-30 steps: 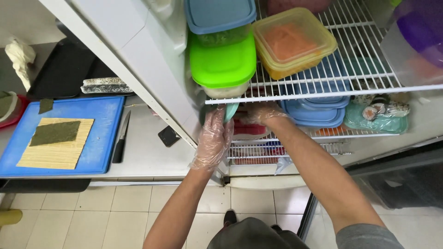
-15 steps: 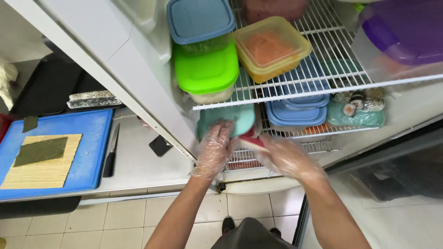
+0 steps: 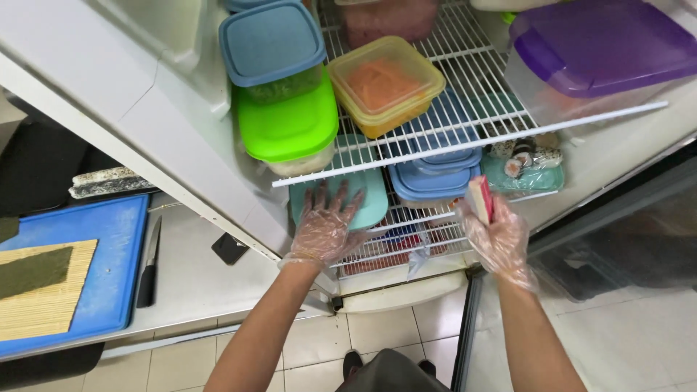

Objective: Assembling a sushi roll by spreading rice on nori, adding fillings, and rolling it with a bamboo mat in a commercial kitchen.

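1. The fridge door stands open. The left hand lies flat, fingers spread, on the lid of a teal box on the lower wire shelf. The box sits on the shelf, not lifted out.
2. The right hand is closed around a small red and pink block, held up just in front of the lower shelf. So one thing is out of the fridge and the teal box is not.
3. Both hands wear thin, see-through, crinkly gloves.
4. The shelves are white wire bars. On the upper one sit smooth boxes: a green box, a blue-lidded box and a clear yellow box with orange food inside.
5. On the worktop to the left lie a blue board, a stick mat, a dark green sheet and a knife.
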